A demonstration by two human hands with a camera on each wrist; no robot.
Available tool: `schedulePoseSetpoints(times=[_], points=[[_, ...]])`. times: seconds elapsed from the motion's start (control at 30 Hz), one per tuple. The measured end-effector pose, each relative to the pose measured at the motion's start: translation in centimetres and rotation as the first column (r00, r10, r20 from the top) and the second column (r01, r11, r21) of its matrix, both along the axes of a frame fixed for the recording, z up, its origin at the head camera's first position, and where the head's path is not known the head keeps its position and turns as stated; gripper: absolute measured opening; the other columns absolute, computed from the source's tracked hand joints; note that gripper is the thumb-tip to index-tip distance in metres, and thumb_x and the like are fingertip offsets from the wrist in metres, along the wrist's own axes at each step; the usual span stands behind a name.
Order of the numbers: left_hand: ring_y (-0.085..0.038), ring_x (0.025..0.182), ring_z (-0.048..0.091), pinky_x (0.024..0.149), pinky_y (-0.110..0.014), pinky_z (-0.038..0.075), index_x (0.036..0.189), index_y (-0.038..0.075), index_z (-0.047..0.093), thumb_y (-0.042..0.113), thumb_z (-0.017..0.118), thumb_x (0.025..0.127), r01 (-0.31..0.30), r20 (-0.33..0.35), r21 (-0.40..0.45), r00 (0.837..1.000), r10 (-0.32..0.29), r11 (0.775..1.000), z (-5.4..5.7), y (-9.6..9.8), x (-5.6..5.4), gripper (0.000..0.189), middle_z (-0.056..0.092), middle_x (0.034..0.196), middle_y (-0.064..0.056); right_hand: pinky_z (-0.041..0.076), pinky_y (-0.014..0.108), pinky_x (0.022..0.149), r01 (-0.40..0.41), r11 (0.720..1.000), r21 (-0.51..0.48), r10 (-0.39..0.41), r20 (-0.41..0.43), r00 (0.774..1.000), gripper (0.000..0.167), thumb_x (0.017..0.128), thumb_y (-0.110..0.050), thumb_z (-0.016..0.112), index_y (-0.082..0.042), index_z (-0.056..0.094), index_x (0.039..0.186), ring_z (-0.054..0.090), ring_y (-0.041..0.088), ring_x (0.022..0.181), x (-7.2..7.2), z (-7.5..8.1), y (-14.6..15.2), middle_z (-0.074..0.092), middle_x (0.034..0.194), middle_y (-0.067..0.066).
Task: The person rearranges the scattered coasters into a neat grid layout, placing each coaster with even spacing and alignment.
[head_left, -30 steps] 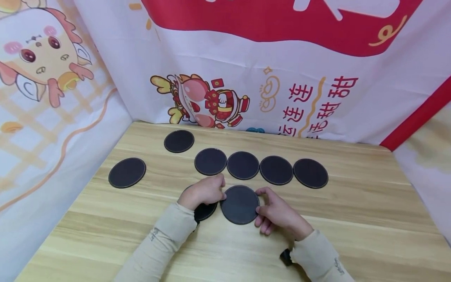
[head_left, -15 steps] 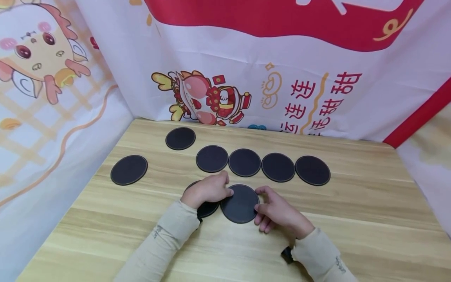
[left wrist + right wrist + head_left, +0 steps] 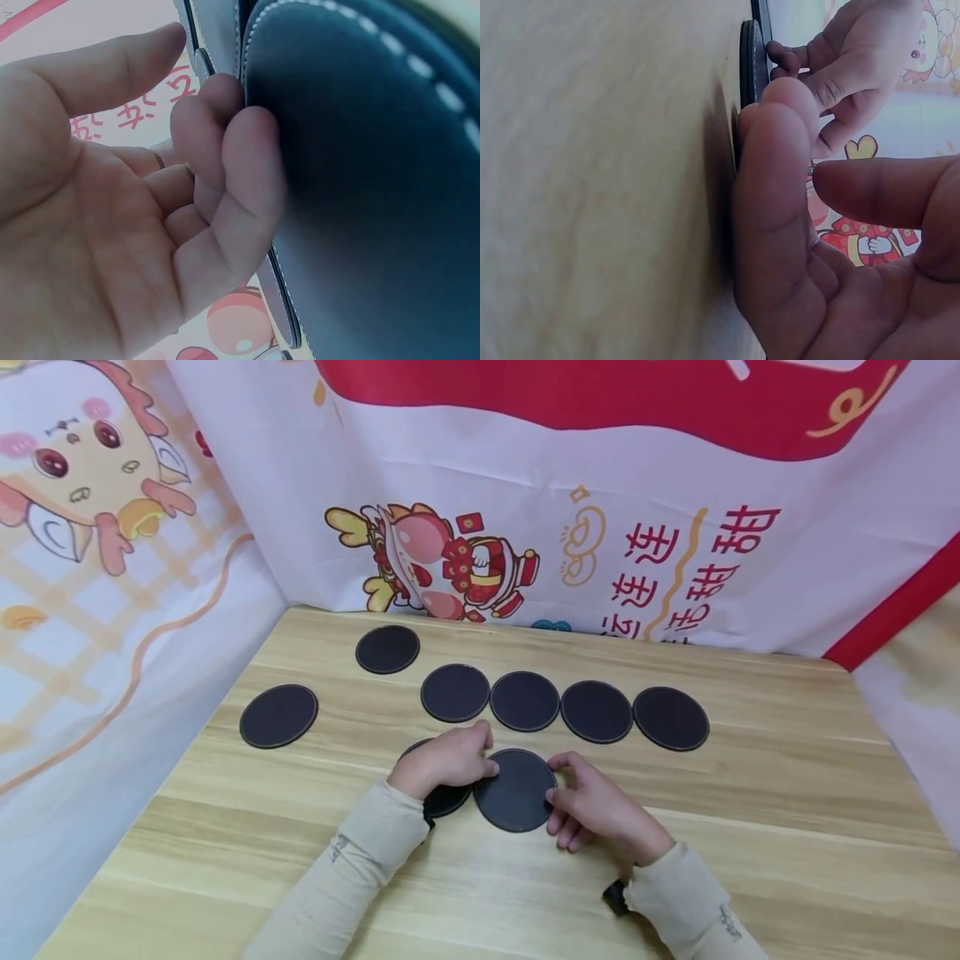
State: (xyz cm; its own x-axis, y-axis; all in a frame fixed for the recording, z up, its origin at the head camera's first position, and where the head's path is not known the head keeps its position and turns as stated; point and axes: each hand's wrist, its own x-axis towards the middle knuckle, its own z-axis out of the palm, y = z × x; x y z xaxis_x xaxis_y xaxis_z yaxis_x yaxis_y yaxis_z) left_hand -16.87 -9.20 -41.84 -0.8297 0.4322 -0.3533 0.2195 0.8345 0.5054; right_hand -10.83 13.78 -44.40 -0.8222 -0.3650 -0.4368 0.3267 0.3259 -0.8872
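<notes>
Several black round coasters with light stitching lie on the wooden table. My right hand (image 3: 600, 802) holds the right edge of the front coaster (image 3: 513, 797), thumb and index finger at its rim. Curled over a second coaster (image 3: 450, 800), my left hand (image 3: 448, 760) covers most of it, and its thumb tip overlaps the front coaster's upper left edge. In the left wrist view, bent fingertips (image 3: 255, 142) rest against a coaster's dark face (image 3: 367, 195), while the thumb stands apart. The right wrist view shows a coaster edge-on (image 3: 751, 64), partly behind my right fingers.
Behind the hands runs a row of coasters, from a left one (image 3: 454, 692) to a right one (image 3: 671, 718). Single coasters lie at the back left (image 3: 387, 649) and far left (image 3: 279, 716). A printed cloth (image 3: 570, 468) rises along the table's (image 3: 780, 810) back edge.
The left thumb has slid slightly onto the front coaster's edge. The right hand keeps its place at the opposite rim. The head view has shifted a little; the other coasters lie as before.
</notes>
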Motion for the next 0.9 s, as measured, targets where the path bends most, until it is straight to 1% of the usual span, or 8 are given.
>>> schedulePoseSetpoints(times=[0.17,0.4,0.47,0.57,0.67,0.77,0.83,0.9], points=[[-0.021,0.096,0.058,0.092,-0.039,0.047,0.114,0.006,0.057,0.012,0.068,0.096,0.028,-0.001,0.005,1.0,-0.028,1.0,0.4,-0.3,0.1,0.023,0.062,0.101,-0.006,0.055,0.036,0.045,0.006,1.0,0.008,-0.006,-0.005,1.0,0.04,0.104,-0.006,0.046,-0.004,0.032,0.142,0.06,0.022,0.047,0.1,0.1,-0.1,0.065,0.071,0.017],[-0.02,0.096,0.058,0.091,-0.037,0.048,0.112,0.006,0.059,0.009,0.066,0.096,0.059,-0.02,0.003,0.998,-0.059,0.998,0.6,-0.6,0.0,0.018,0.062,0.102,-0.006,0.055,0.036,0.046,0.012,1.0,0.013,-0.012,-0.001,1.0,0.037,0.104,-0.003,0.041,-0.003,0.035,0.14,0.061,0.022,0.049,0.1,0.7,-0.2,0.065,0.072,0.019],[-0.019,0.091,0.059,0.086,-0.036,0.05,0.111,0.006,0.059,0.008,0.065,0.096,0.07,-0.02,0.016,0.997,-0.07,0.997,0.7,-0.7,0.0,0.016,0.063,0.101,-0.006,0.055,0.036,0.047,0.01,1.0,0.011,-0.01,0.0,1.0,0.039,0.103,-0.002,0.04,-0.003,0.035,0.141,0.061,0.022,0.049,0.0,1.0,0.0,0.065,0.073,0.019],[-0.018,0.073,0.061,0.069,-0.032,0.054,0.111,0.005,0.06,0.007,0.063,0.097,0.066,0.015,0.073,0.998,-0.067,0.995,1.1,-1.0,-0.2,0.014,0.062,0.098,-0.005,0.055,0.035,0.047,0.002,1.0,0.016,-0.001,-0.022,1.0,0.041,0.101,0.0,0.039,-0.002,0.034,0.142,0.062,0.023,0.049,-0.4,1.4,0.4,0.065,0.074,0.019],[-0.017,0.057,0.056,0.052,-0.029,0.051,0.112,0.003,0.059,0.004,0.059,0.098,0.006,0.083,0.156,0.996,-0.019,0.988,1.7,-1.8,-0.5,0.014,0.062,0.087,-0.005,0.056,0.036,0.048,-0.007,1.0,0.023,0.008,-0.049,0.999,0.043,0.099,0.002,0.038,-0.001,0.033,0.142,0.062,0.024,0.049,-0.8,1.8,0.8,0.065,0.074,0.019],[-0.017,0.058,0.055,0.052,-0.029,0.051,0.113,0.001,0.06,0.003,0.056,0.097,-0.072,0.099,0.188,0.994,0.054,0.98,2.5,-3.7,-1.0,0.016,0.062,0.079,-0.006,0.057,0.039,0.05,-0.023,1.0,0.016,0.024,-0.067,0.997,0.045,0.099,0.002,0.039,-0.001,0.031,0.143,0.064,0.026,0.051,-1.0,2.2,1.1,0.066,0.075,0.019],[-0.019,0.066,0.057,0.059,-0.031,0.052,0.116,0.001,0.06,0.004,0.055,0.097,-0.11,0.046,0.171,0.994,0.103,0.979,3.1,-6.0,-1.6,0.02,0.064,0.083,-0.009,0.057,0.04,0.051,-0.033,0.999,0.008,0.033,-0.073,0.997,0.045,0.099,0.001,0.04,-0.002,0.03,0.143,0.064,0.028,0.053,-1.0,2.4,1.4,0.066,0.077,0.019],[-0.024,0.08,0.061,0.071,-0.038,0.053,0.121,0.0,0.06,0.008,0.054,0.097,-0.168,-0.025,0.122,0.985,0.172,0.978,3.7,-8.9,-2.1,0.026,0.066,0.098,-0.014,0.057,0.041,0.053,-0.04,0.999,0.005,0.04,-0.081,0.996,0.044,0.101,0.0,0.04,-0.002,0.03,0.144,0.064,0.028,0.055,-1.1,2.6,1.6,0.066,0.079,0.02]])
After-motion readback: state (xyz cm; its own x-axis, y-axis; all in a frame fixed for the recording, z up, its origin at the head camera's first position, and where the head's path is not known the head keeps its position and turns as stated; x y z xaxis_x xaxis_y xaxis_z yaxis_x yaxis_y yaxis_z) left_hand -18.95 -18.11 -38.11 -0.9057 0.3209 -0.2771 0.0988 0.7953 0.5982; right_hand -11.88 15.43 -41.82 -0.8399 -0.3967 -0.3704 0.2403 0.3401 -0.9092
